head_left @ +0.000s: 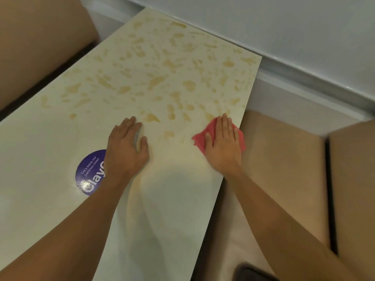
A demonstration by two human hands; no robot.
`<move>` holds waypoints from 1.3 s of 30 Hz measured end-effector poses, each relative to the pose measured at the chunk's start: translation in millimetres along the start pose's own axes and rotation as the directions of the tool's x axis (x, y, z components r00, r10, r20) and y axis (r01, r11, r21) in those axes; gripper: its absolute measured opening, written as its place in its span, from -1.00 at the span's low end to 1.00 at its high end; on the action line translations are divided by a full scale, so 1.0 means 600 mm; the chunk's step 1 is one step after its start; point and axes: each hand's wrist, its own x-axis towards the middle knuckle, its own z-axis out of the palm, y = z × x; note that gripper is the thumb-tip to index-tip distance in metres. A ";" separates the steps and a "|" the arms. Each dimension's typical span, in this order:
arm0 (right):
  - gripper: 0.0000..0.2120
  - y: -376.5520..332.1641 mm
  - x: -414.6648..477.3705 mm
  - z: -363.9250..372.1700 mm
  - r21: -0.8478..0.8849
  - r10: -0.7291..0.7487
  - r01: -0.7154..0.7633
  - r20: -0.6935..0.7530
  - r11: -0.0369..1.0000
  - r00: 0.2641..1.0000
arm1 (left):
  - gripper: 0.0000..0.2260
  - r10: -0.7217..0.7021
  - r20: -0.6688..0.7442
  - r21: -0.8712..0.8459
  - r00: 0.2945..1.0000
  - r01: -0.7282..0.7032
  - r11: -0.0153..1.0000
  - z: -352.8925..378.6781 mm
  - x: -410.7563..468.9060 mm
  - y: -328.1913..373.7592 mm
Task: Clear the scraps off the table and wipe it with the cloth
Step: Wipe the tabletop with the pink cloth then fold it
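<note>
Pressing flat with straight fingers, the right hand (223,145) is laid on a crumpled red cloth (205,138) near the right edge of the table (40,142); the left hand (126,149) is rested open on yellowish smears (154,82).

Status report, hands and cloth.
Right hand flat on red cloth, right edge of table. Left hand open, resting on it. Yellowish blotches ahead, nothing blocking.

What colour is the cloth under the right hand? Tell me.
Pinkish red cloth, seen in head view.
</note>
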 end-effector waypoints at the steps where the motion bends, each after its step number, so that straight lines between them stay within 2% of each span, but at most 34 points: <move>1: -0.29 0.005 0.021 0.002 -0.013 0.031 -0.031 0.007 0.999 0.999 | -0.54 -0.003 0.007 0.001 1.000 0.003 1.000 0.000 0.000 0.000; 4: -0.28 -0.004 0.011 0.008 -0.016 0.037 -0.037 0.001 0.999 0.999 | -0.53 0.001 0.014 0.020 1.000 -0.001 1.000 0.002 0.001 -0.003; 9: -0.33 -0.058 -0.162 0.013 0.036 -0.074 0.075 -0.005 0.997 0.997 | -0.51 0.007 0.035 0.040 0.999 -0.008 0.999 0.002 0.002 -0.007; 12: -0.33 -0.072 -0.213 0.017 0.035 -0.082 0.083 -0.025 0.996 0.996 | -0.50 0.019 0.027 0.048 0.999 -0.020 0.999 0.003 0.002 -0.011; 19: -0.27 -0.029 -0.109 0.016 0.081 0.032 -0.028 -0.055 0.996 0.998 | -0.50 0.032 0.035 0.065 0.999 -0.034 0.997 0.002 0.000 -0.008; 30: -0.29 0.071 0.159 -0.007 0.096 0.053 -0.053 -0.001 0.994 0.999 | -0.50 0.051 0.022 0.104 0.998 -0.053 0.993 0.004 0.002 0.002; 33: -0.30 0.073 0.148 -0.008 0.068 0.037 -0.038 0.006 0.997 0.999 | -0.52 0.066 -0.005 0.098 0.998 -0.065 0.993 0.006 0.003 0.003; 39: -0.33 0.035 -0.050 -0.001 0.133 -0.145 0.152 -0.060 0.979 0.988 | -0.52 0.044 -0.003 0.116 0.999 -0.044 0.992 0.008 0.001 0.004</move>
